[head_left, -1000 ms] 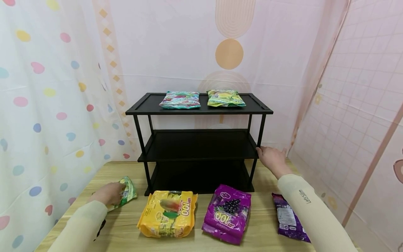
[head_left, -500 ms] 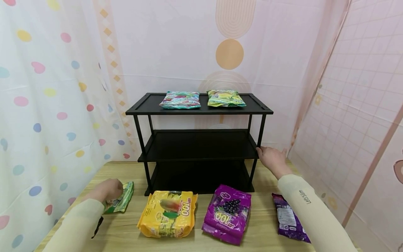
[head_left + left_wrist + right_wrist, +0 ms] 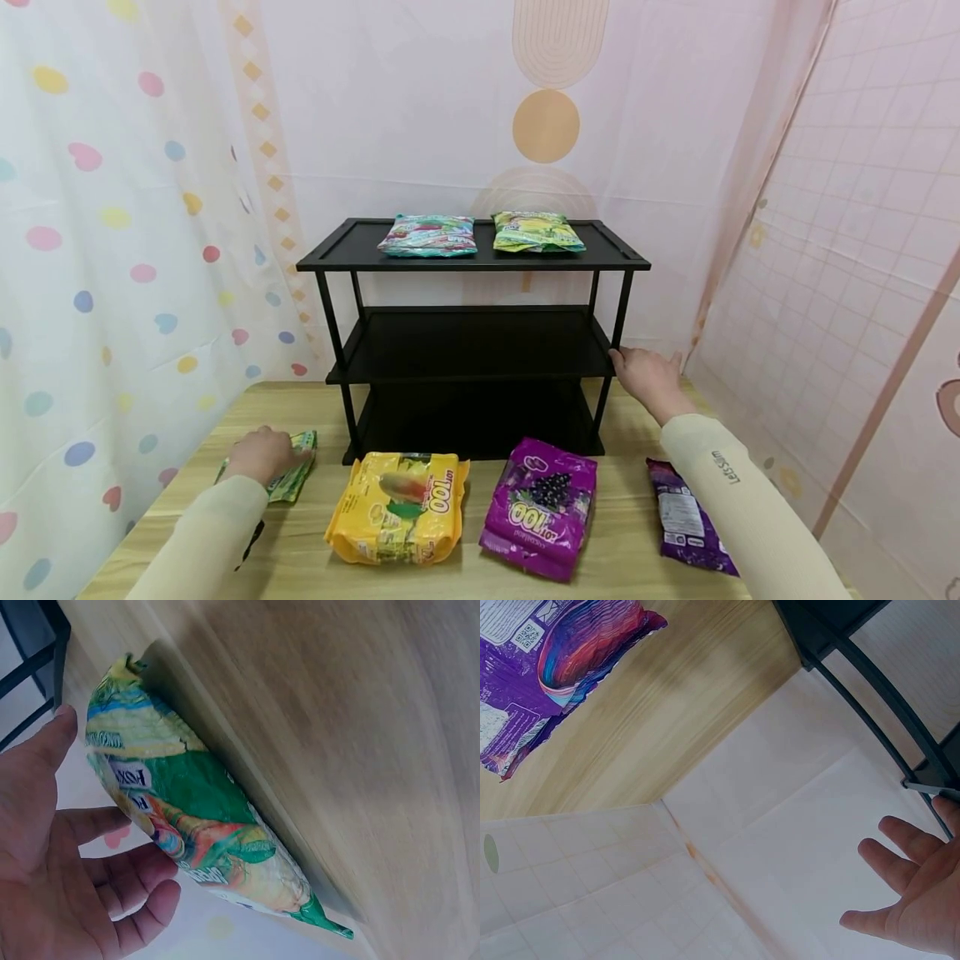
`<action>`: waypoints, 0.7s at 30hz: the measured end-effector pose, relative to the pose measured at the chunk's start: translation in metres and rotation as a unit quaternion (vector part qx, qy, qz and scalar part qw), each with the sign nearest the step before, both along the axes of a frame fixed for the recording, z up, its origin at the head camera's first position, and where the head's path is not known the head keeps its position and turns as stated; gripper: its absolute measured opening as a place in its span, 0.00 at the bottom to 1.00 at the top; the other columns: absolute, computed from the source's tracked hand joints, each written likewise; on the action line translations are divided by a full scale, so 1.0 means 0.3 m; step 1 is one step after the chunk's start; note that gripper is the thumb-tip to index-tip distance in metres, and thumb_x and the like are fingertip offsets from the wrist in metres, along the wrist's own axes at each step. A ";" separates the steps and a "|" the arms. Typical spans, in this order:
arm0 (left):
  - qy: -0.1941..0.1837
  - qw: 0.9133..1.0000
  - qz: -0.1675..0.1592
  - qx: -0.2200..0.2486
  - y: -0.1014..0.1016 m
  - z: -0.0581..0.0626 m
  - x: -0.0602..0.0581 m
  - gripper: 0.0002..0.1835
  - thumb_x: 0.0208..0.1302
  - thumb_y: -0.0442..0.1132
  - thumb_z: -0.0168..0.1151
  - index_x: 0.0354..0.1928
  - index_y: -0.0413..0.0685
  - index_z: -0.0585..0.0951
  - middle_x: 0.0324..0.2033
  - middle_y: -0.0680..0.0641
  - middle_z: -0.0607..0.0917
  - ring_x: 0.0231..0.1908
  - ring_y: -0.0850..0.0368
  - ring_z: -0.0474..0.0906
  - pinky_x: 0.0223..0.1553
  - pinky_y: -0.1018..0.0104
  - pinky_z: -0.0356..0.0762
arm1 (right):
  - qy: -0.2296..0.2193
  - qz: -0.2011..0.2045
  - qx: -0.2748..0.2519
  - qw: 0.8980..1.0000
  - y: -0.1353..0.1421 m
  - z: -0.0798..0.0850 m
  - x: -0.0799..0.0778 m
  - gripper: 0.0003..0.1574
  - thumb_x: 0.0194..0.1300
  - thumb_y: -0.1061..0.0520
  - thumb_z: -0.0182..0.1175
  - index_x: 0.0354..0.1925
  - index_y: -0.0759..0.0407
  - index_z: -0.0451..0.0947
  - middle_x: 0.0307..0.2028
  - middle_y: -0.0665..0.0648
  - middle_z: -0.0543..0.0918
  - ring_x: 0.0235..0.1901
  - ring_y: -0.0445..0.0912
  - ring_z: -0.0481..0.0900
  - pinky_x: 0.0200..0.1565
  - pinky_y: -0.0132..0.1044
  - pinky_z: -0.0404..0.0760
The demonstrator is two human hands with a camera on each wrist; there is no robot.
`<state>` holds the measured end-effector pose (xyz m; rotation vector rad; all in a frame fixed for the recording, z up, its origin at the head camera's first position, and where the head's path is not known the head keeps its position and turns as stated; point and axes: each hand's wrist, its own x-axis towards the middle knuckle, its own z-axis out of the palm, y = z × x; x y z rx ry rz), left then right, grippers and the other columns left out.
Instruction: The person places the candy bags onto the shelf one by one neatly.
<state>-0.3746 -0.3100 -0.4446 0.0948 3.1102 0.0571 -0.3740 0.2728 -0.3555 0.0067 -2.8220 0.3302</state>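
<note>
A green bag of sweets with fruit pictures (image 3: 199, 795) lies on the table left of the black three-tier rack (image 3: 472, 340). My left hand (image 3: 261, 457) is over its near side and partly covers it in the head view. In the left wrist view the fingers bend loosely against the bag's side, while the thumb stands away from it. At the rack's right side, my right hand (image 3: 648, 382) touches the middle tier by the front post. Its other fingers are spread in the right wrist view.
A yellow mango bag (image 3: 401, 508) and a purple grape bag (image 3: 542, 508) lie before the rack. Another purple bag (image 3: 686, 521) lies beneath the right forearm. The top tier carries a teal-and-red bag (image 3: 429, 236) and a yellow-green bag (image 3: 536, 232). Curtains surround the wooden table (image 3: 480, 579).
The green bag has shifted slightly left and toward me, its angle altered. My left hand has loosened, its fingers straighter than half a second ago. The right hand has stayed at the rack.
</note>
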 end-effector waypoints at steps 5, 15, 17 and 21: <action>-0.003 1.000 -0.005 -0.025 0.010 -0.016 -0.007 0.37 0.64 0.66 0.60 0.39 0.30 0.84 0.36 0.33 0.76 0.36 0.38 0.75 0.40 0.39 0.78 | -0.001 0.000 0.003 1.000 0.000 0.003 0.002 0.34 0.81 0.44 0.35 0.67 0.63 0.72 0.62 0.69 0.75 0.63 0.71 0.67 0.61 0.78 0.38; -0.022 0.999 -0.034 0.004 -0.009 -0.025 -0.018 0.30 0.62 0.56 0.68 0.49 0.31 0.81 0.48 0.24 0.74 0.51 0.23 0.69 0.47 0.32 0.73 | 0.001 -0.004 0.007 1.000 0.000 0.005 0.005 0.33 0.81 0.44 0.35 0.66 0.63 0.72 0.62 0.69 0.75 0.62 0.71 0.68 0.61 0.78 0.40; -0.026 0.999 -0.048 0.002 -0.013 -0.024 -0.019 0.30 0.62 0.53 0.69 0.52 0.32 0.80 0.50 0.24 0.74 0.54 0.21 0.67 0.48 0.31 0.72 | 0.001 -0.004 0.008 1.000 0.001 0.004 0.005 0.33 0.81 0.44 0.35 0.66 0.63 0.72 0.62 0.69 0.75 0.62 0.72 0.68 0.61 0.78 0.40; -0.022 0.997 -0.079 0.003 -0.018 -0.025 -0.015 0.29 0.61 0.45 0.70 0.58 0.31 0.77 0.54 0.23 0.73 0.56 0.20 0.66 0.50 0.30 0.70 | -0.001 -0.005 0.009 1.000 0.003 0.002 0.004 0.34 0.81 0.44 0.35 0.66 0.63 0.72 0.62 0.69 0.75 0.63 0.71 0.68 0.61 0.78 0.40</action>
